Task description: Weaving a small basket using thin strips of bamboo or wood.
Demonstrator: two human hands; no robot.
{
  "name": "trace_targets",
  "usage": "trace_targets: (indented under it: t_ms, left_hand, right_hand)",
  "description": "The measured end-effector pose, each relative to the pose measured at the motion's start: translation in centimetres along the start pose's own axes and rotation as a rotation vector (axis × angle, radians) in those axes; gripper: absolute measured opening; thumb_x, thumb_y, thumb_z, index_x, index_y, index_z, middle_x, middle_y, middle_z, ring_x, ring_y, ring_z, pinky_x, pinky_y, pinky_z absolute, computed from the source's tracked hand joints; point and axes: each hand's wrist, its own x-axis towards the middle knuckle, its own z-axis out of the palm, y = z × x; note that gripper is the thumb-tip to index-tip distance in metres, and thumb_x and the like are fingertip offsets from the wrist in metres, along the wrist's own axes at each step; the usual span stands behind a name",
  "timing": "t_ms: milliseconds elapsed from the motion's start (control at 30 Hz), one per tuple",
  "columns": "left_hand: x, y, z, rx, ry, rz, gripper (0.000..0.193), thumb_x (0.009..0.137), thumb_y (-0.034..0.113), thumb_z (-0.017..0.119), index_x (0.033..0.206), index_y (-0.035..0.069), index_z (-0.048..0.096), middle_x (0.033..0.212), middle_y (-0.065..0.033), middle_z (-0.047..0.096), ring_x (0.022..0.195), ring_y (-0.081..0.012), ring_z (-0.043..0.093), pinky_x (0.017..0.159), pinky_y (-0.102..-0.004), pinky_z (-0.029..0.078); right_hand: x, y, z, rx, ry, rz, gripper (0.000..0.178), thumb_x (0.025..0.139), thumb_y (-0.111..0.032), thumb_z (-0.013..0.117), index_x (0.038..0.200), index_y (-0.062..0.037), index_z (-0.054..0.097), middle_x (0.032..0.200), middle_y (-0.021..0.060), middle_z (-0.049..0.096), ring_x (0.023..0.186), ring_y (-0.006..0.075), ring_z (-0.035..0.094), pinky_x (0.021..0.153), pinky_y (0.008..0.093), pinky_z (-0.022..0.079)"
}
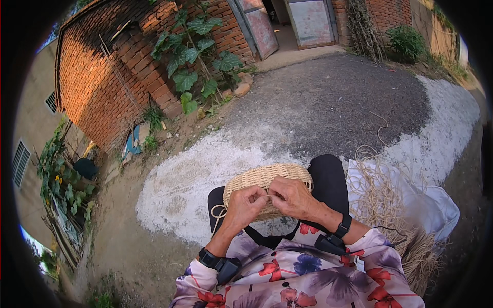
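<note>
A pale woven straw basket (268, 173) lies between my knees, its rounded far side toward the yard. Over its near part my left hand (244, 206) and my right hand (295, 199) meet, fingertips almost touching. Both hands are closed in a pinch on a thin straw cord at the basket's weave, mostly hidden by the fingers. A loose loop of cord (219, 214) curls out beside my left wrist. Each wrist wears a dark band with a black device.
On my right, a tangled heap of straw cord (377, 197) lies on and beside a white sack (436, 208). Ahead are pale and dark ground patches, a brick wall (97, 77), a leafy climbing plant (192, 54) and an open metal door (310, 23).
</note>
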Motion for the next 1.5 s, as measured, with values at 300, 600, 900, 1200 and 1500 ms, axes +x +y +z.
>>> trace_targets:
  t_ms: [300, 600, 900, 1200, 1500]
  left_hand:
    - [-0.2, 0.5, -0.3, -0.006, 0.045, -0.007, 0.008, 0.084, 0.010, 0.068, 0.081, 0.003, 0.068, 0.059, 0.0090, 0.051, 0.054, 0.0004, 0.040, 0.047, -0.0198, 0.031]
    - [-0.1, -0.3, 0.5, 0.090, 0.045, 0.080, 0.007, 0.081, 0.009, 0.068, 0.079, 0.003, 0.067, 0.060, 0.0055, 0.055, 0.053, -0.0014, 0.044, 0.048, -0.0216, 0.036]
    - [-0.4, 0.5, 1.6, 0.294, 0.237, 0.150, 0.012, 0.077, 0.015, 0.068, 0.078, 0.003, 0.065, 0.071, -0.0116, 0.067, 0.061, -0.0277, 0.065, 0.060, -0.0381, 0.052]
    - [-0.3, 0.5, 1.1, 0.301, 0.146, 0.243, 0.008, 0.079, 0.008, 0.067, 0.081, 0.002, 0.063, 0.074, -0.0132, 0.064, 0.062, -0.0281, 0.064, 0.058, -0.0380, 0.050]
    - [0.3, -0.8, 2.5, 0.180, 0.377, 0.210, 0.008, 0.081, 0.005, 0.067, 0.078, -0.001, 0.062, 0.060, -0.0056, 0.059, 0.049, -0.0105, 0.053, 0.048, -0.0276, 0.043]
  right_hand:
    - [0.4, 1.0, -0.8, 0.061, -0.175, 0.046, 0.012, 0.080, -0.009, 0.062, 0.090, -0.0014, 0.062, 0.089, 0.0140, 0.055, 0.084, 0.0329, 0.059, 0.073, 0.0424, 0.047]
    - [0.7, 1.4, -0.9, 0.134, -0.197, 0.087, 0.011, 0.077, -0.009, 0.065, 0.084, -0.0017, 0.060, 0.083, 0.0135, 0.056, 0.078, 0.0332, 0.059, 0.069, 0.0414, 0.047]
    - [0.1, 0.4, -0.8, 0.152, -0.016, 0.119, 0.007, 0.074, -0.006, 0.062, 0.076, 0.0002, 0.060, 0.077, 0.0141, 0.056, 0.070, 0.0306, 0.061, 0.062, 0.0405, 0.048]
    - [0.0, 0.1, 0.2, -0.113, 0.039, 0.096, 0.012, 0.078, -0.010, 0.062, 0.078, 0.0008, 0.057, 0.080, 0.0168, 0.056, 0.071, 0.0367, 0.062, 0.065, 0.0461, 0.050]
    - [-0.2, -0.5, 0.6, -0.142, 0.058, 0.060, 0.010, 0.082, -0.008, 0.061, 0.083, 0.0011, 0.056, 0.083, 0.0184, 0.055, 0.074, 0.0380, 0.061, 0.066, 0.0456, 0.050]
